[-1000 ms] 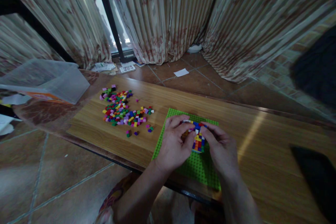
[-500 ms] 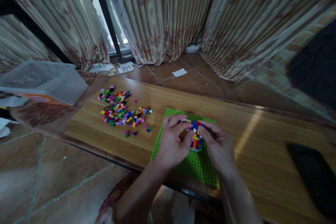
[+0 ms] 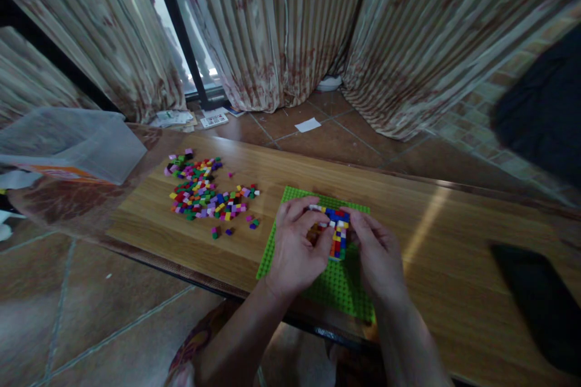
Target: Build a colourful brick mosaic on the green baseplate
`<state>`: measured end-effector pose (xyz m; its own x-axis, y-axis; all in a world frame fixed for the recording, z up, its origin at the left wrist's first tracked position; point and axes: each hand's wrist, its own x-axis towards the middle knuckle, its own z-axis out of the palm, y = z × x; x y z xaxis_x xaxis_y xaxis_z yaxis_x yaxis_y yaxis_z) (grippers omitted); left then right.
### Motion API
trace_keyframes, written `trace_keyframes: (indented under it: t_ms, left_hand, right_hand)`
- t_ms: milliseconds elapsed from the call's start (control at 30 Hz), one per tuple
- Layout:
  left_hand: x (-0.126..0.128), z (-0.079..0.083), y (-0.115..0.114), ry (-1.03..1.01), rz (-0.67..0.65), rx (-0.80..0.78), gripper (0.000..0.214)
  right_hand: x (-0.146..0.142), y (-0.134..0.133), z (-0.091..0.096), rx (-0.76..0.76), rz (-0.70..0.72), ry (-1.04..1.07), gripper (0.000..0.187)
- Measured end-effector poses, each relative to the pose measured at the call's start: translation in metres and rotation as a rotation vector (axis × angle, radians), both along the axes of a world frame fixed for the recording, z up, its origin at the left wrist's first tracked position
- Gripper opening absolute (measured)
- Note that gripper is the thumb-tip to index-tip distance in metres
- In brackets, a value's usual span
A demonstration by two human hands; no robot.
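A green studded baseplate (image 3: 338, 284) lies on the wooden table near its front edge. On it stands a small block of many-coloured bricks (image 3: 336, 231). My left hand (image 3: 297, 245) curls round the block's left side, fingers bent and pressed against it. My right hand (image 3: 376, 254) closes on the block's right side, fingertips on its top edge. A heap of loose coloured bricks (image 3: 204, 190) lies on the table to the left of the plate.
A clear plastic box (image 3: 72, 142) rests at the table's far left. A dark flat object (image 3: 535, 296) lies on the table at the right. Striped curtains (image 3: 295, 24) hang behind, above a tiled floor with paper scraps (image 3: 307, 125).
Both hands have stayed on the brick block, with small finger shifts. The whole view has slid slightly left and up as my head moved.
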<state>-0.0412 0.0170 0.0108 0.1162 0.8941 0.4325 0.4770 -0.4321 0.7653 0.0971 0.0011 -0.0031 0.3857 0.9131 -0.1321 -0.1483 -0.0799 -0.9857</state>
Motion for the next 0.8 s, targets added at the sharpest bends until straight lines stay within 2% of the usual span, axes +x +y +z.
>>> trace_keyframes:
  t_ms: [600, 800]
  left_hand:
    - [0.0089, 0.0019, -0.0020, 0.069, 0.091, -0.013, 0.007]
    - [0.0072, 0.0031, -0.0028, 0.063, 0.060, -0.013, 0.009]
  right_hand:
    - [-0.0013, 0.0001, -0.0001, -0.024, -0.007, 0.005, 0.033]
    - [-0.0012, 0.0004, 0.0026, -0.019, -0.005, 0.006, 0.032]
